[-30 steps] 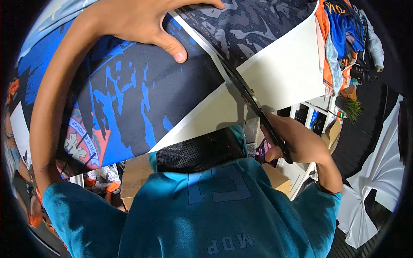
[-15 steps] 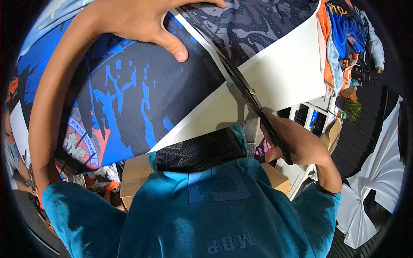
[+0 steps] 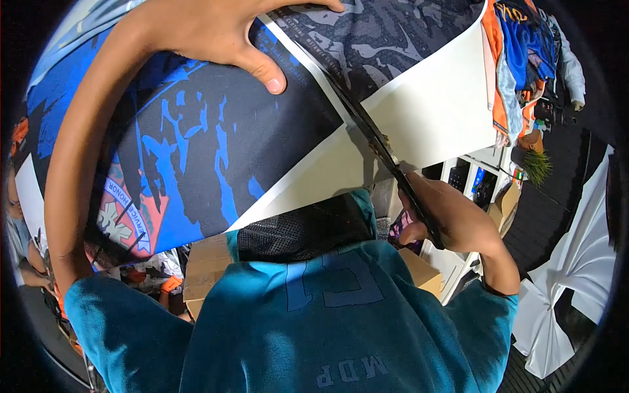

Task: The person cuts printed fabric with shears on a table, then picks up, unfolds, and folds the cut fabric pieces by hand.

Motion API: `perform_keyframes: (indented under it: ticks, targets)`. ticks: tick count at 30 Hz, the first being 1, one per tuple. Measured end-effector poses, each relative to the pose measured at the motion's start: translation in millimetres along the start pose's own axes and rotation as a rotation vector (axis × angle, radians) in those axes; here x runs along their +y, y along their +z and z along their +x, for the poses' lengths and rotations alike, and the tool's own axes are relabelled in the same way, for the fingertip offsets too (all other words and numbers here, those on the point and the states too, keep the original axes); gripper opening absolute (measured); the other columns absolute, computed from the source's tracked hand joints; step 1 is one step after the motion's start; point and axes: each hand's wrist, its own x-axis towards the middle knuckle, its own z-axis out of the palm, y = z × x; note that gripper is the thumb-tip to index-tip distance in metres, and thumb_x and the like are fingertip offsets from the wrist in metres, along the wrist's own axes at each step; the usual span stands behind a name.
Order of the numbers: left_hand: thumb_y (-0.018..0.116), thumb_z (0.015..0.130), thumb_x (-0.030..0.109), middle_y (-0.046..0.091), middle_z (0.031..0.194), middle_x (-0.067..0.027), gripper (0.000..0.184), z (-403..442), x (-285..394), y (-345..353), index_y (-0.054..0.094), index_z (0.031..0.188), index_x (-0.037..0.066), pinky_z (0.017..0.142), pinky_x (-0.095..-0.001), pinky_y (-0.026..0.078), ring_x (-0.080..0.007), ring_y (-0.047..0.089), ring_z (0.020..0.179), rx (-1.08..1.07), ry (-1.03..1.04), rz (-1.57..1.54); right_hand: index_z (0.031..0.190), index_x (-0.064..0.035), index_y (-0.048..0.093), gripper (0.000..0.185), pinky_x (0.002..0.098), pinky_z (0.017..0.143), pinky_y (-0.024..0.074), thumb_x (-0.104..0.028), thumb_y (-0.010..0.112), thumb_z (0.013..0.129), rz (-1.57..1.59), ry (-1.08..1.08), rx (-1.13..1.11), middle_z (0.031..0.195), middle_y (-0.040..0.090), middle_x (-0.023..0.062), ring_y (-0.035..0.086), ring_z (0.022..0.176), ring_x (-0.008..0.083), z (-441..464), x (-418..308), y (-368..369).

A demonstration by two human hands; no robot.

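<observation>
My left hand (image 3: 209, 33) lies spread on a sheet of printed fabric (image 3: 190, 157), black with blue shapes and a red crest, its thumb pointing inward. In my right hand (image 3: 455, 213) is a pair of dark scissors (image 3: 373, 134), its handles toward my body. The blades lie along the white strip between the blue-black print and a grey camouflage-patterned print (image 3: 393, 39). A plain white area (image 3: 432, 108) borders both prints. I cannot tell exactly how far apart the blades are.
Orange, blue and other garments (image 3: 517, 59) are piled at the upper right. Below me stand cardboard boxes (image 3: 206, 272) and a white shelf unit (image 3: 455, 265). A white cloth (image 3: 557, 295) drapes at the right. Part of another person (image 3: 29, 262) shows at the left edge.
</observation>
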Motion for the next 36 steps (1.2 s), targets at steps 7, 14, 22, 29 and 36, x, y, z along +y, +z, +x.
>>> perform_keyframes:
  ticks: [7, 14, 22, 29, 36]
  targets:
    - [0.068, 0.065, 0.065, 0.021, 0.148, -0.0169, 0.099, -1, 5, -4, 0.031, 0.140, 0.013, 0.107, -0.0519, 0.027, -0.0372, 0.029, 0.132, -0.031, -0.040, 0.061, 0.118, 0.0102, 0.044, 0.073, 0.0324, 0.056, 0.0365, -0.030, 0.078, 0.067, -0.010, 0.004, 0.053, 0.074, 0.056, 0.0103, 0.043, 0.058, 0.0208, 0, 2, 4]
    - [0.069, 0.065, 0.065, 0.022, 0.147, -0.0170, 0.099, -1, 7, -4, 0.032, 0.140, 0.012, 0.107, -0.0506, 0.028, -0.0370, 0.030, 0.131, -0.017, -0.043, 0.016, 0.104, 0.0037, 0.051, 0.056, 0.0318, 0.056, 0.0364, -0.027, 0.079, 0.067, -0.003, 0.130, 0.003, 0.073, 0.055, 0.0070, 0.042, 0.057, 0.0194, -2, -1, 1]
    - [0.068, 0.067, 0.064, 0.023, 0.147, -0.0178, 0.096, -1, -4, -9, 0.033, 0.139, 0.010, 0.107, -0.0493, 0.029, -0.0374, 0.032, 0.130, 0.045, 0.040, 0.126, 0.096, 0.0003, 0.052, 0.042, 0.0310, 0.059, 0.0367, -0.021, 0.077, 0.070, 0.058, 0.121, -0.213, 0.075, 0.055, 0.0048, 0.043, 0.061, 0.0184, 2, -8, -19]
    - [0.067, 0.068, 0.065, 0.023, 0.147, -0.0185, 0.097, -10, -17, -26, 0.033, 0.139, 0.008, 0.107, -0.0495, 0.028, -0.0377, 0.032, 0.130, 0.068, -0.012, 0.223, 0.102, 0.0009, 0.052, 0.039, 0.0306, 0.060, 0.0369, -0.020, 0.071, 0.075, 0.089, 0.093, -0.160, 0.077, 0.055, 0.0058, 0.044, 0.064, 0.0190, 12, -21, -23]
    - [0.063, 0.068, 0.069, 0.020, 0.149, -0.0185, 0.100, -9, -22, -25, 0.029, 0.142, 0.011, 0.108, -0.0500, 0.026, -0.0379, 0.028, 0.133, 0.098, 0.083, 0.327, 0.107, 0.0026, 0.050, 0.042, 0.0320, 0.060, 0.0376, -0.022, 0.068, 0.078, -0.026, -0.001, -0.123, 0.079, 0.055, 0.0092, 0.044, 0.064, 0.0208, 21, -29, -33]
